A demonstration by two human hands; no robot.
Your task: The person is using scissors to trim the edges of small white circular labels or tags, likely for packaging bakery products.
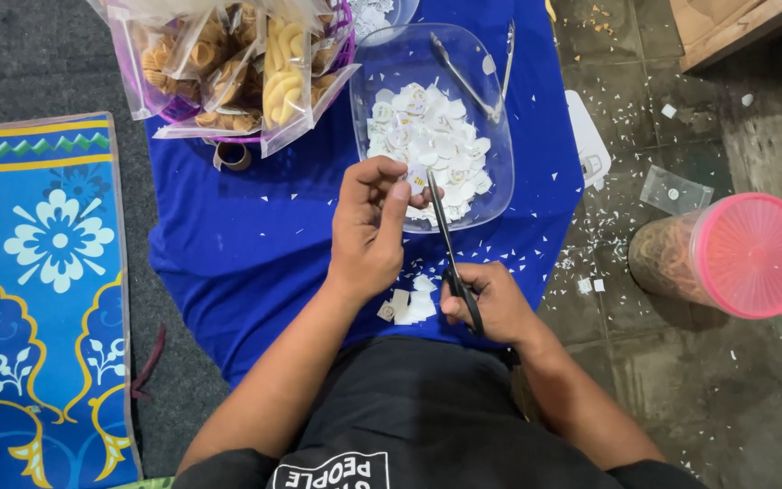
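My left hand (368, 226) pinches a small white paper label (416, 178) at the near edge of a clear plastic tray (498, 177). My right hand (492, 303) grips black-handled scissors (450, 244), whose blades point up toward the label and touch it. The tray holds a heap of small round and square white paper labels (427, 145) and metal tongs (472, 77). A few cut white pieces (412, 303) lie on the blue cloth (246, 244) between my hands.
Clear bags of yellow snacks (237, 63) fill a basket at the back left. A pink-lidded plastic jar (726, 258) lies on its side on the tiled floor at right, among paper scraps. A patterned blue mat (42, 290) lies at left.
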